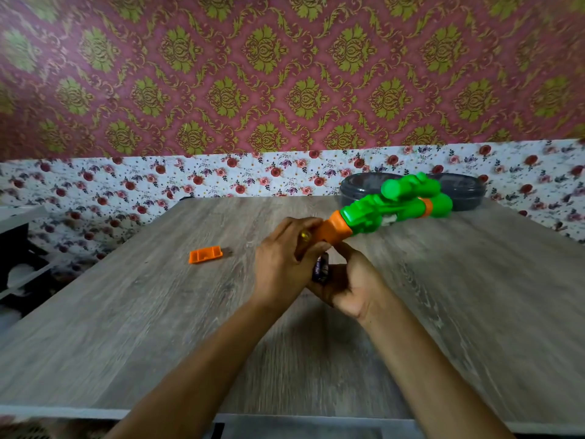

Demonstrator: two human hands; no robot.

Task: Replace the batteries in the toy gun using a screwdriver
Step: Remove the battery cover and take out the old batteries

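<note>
Wooden desk (126, 327) below, both hands (285, 264) grip the toy gun (380, 210); right hand (351, 286) also holds batteries (320, 269). Light, hard plastic; hold the orange grip.

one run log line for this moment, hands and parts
left hand: grips toy gun handle | right hand: holds dark battery at handle | orange cover: off, on table | screwdriver: not clearly seen

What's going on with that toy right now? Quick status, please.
Left hand gripping toy gun by its orange handle. Right hand holding dark batteries at the handle. Orange battery cover off, lying on table. Nothing in the way.
</note>
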